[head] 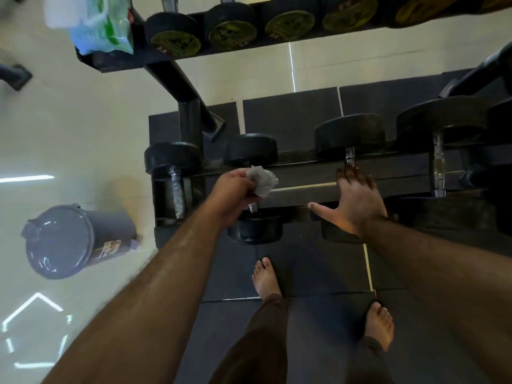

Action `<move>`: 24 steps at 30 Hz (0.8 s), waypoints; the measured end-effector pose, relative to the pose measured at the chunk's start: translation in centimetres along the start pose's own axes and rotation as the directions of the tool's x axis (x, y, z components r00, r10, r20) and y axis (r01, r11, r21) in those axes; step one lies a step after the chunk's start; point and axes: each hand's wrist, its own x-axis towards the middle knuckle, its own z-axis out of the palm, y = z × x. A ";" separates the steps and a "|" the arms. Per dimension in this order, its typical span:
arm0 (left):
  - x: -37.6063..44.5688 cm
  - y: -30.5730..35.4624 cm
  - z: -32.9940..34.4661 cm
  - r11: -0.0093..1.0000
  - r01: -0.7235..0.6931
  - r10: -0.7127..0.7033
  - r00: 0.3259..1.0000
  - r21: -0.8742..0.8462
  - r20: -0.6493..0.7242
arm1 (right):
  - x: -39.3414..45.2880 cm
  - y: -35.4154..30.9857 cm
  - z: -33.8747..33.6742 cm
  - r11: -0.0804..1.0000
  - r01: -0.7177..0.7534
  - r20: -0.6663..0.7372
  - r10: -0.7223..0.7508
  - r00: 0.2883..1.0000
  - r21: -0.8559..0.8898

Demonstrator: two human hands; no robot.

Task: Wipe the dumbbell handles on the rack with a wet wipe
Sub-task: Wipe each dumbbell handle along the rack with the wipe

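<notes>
My left hand (232, 189) grips a crumpled grey wet wipe (261, 180) over the handle of the second dumbbell (256, 225) on the lower rack shelf (302, 194); only the handle's near end shows below the hand. My right hand (356, 200) lies flat with spread fingers on the third dumbbell's handle (349, 156) and the shelf rail. The leftmost dumbbell (177, 189) shows a bare chrome handle. Another dumbbell (439, 167) lies further right.
The upper shelf (194, 55) carries several dumbbells with yellow end labels and a green-white wipe packet (104, 26) at its left end. A grey lidded bin (72, 241) stands on the pale floor at left. My bare feet (266, 278) stand on dark mats.
</notes>
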 end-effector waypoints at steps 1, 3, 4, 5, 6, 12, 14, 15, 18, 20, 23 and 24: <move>0.1 -0.6 1.2 0.995 0.018 -0.016 0.999 -0.094 0.028 | -0.1 0.5 -0.4 1.000 0.023 0.007 -0.023 1.000 0.012; 0.2 -1.8 3.7 0.958 0.073 -0.065 0.997 -0.276 0.038 | -0.2 1.9 -1.1 0.998 0.057 -0.027 -0.057 0.998 0.007; 0.0 -2.2 5.0 0.931 0.093 -0.086 0.996 -0.353 0.033 | -0.3 3.1 -1.4 0.997 0.072 -0.067 -0.073 0.995 -0.015; -0.1 -2.5 6.4 0.907 0.093 -0.089 0.996 -0.411 0.030 | -0.5 4.5 -1.5 0.996 0.080 -0.108 -0.084 0.991 -0.043; -0.3 -2.6 8.0 0.895 0.080 -0.075 0.997 -0.439 0.029 | -0.7 6.2 -1.7 0.995 0.078 -0.137 -0.087 0.987 -0.069; -1.2 -3.2 17.0 0.966 -0.106 0.080 0.990 -0.236 -0.113 | -1.5 17.1 -1.8 0.989 -0.057 -0.172 0.033 0.985 -0.138; -0.8 -3.7 19.0 0.981 -0.143 0.114 0.972 -0.130 -0.207 | -1.7 19.2 -1.1 0.988 -0.072 -0.141 0.053 0.989 -0.135; -0.5 -4.0 19.9 0.984 -0.156 0.132 0.959 -0.082 -0.249 | -1.9 20.0 -0.6 0.988 -0.062 -0.134 0.043 0.990 -0.140; 0.9 -4.9 22.0 0.975 -0.196 0.220 0.896 0.100 -0.386 | -1.5 21.3 0.1 0.990 0.017 -0.168 -0.041 0.985 -0.140; 1.7 -5.6 23.1 0.948 -0.210 0.303 0.828 0.241 -0.471 | -0.9 22.0 -0.2 0.994 0.032 -0.206 -0.053 0.977 -0.104; 2.8 -6.6 24.6 0.878 -0.178 0.419 0.736 0.444 -0.532 | 0.1 23.0 -0.2 0.998 -0.043 -0.224 0.053 0.973 0.048; 3.0 -6.8 25.1 0.847 -0.146 0.450 0.709 0.510 -0.544 | 0.4 23.2 -0.1 0.992 -0.069 -0.209 0.091 0.974 0.109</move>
